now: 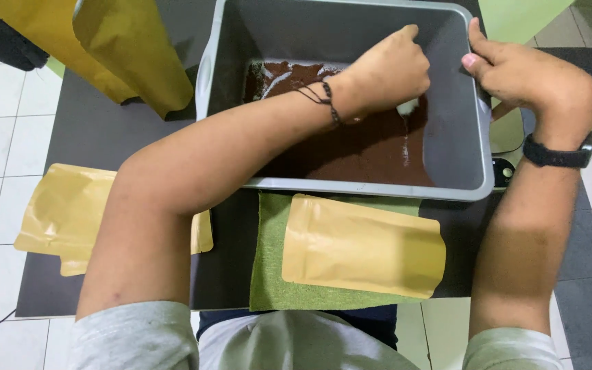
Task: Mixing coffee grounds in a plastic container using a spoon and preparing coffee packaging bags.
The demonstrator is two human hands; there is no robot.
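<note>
A grey plastic bin (460,179) sits on a dark table, holding brown powder (364,147) across its bottom. My left hand (385,72) reaches into the bin, its fingers closed around a small white scoop (408,106) just above the powder. A black string bracelet is on that wrist. My right hand (525,75) grips the bin's right rim, thumb over the edge, with a black watch on the wrist. A flat tan paper pouch (361,245) lies on a green cloth (272,274) in front of the bin.
More tan pouches lie at the table's left edge (59,219), partly under my left arm. Yellow pouches (128,55) stand at the back left. A small black device (501,171) sits right of the bin. White floor tiles surround the table.
</note>
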